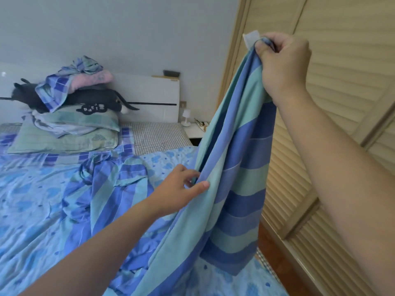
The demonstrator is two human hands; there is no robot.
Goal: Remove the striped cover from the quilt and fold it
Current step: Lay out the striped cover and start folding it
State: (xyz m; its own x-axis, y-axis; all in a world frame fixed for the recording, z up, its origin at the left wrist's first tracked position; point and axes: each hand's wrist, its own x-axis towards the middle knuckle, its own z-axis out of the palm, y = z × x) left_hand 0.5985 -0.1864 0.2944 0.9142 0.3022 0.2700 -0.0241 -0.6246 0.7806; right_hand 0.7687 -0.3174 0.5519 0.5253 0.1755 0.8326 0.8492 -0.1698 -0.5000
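The striped cover point(241, 178), in blue and teal bands, hangs from my right hand point(282, 63), which is raised high and grips its top corner beside a white label. Lower down, my left hand point(181, 189) pinches a hanging edge of the cover between thumb and fingers. The rest of the cover trails down onto the bed and lies crumpled across it toward the pillows. Under it spreads the light blue quilt point(27, 210) with a cloud pattern.
A pile of pillows and folded bedding point(70, 120) with a dark plush toy sits at the white headboard point(154, 97). A small bedside table with a lamp point(186, 118) stands beyond the bed. A louvred wardrobe point(342, 103) lines the right side, close to my right arm.
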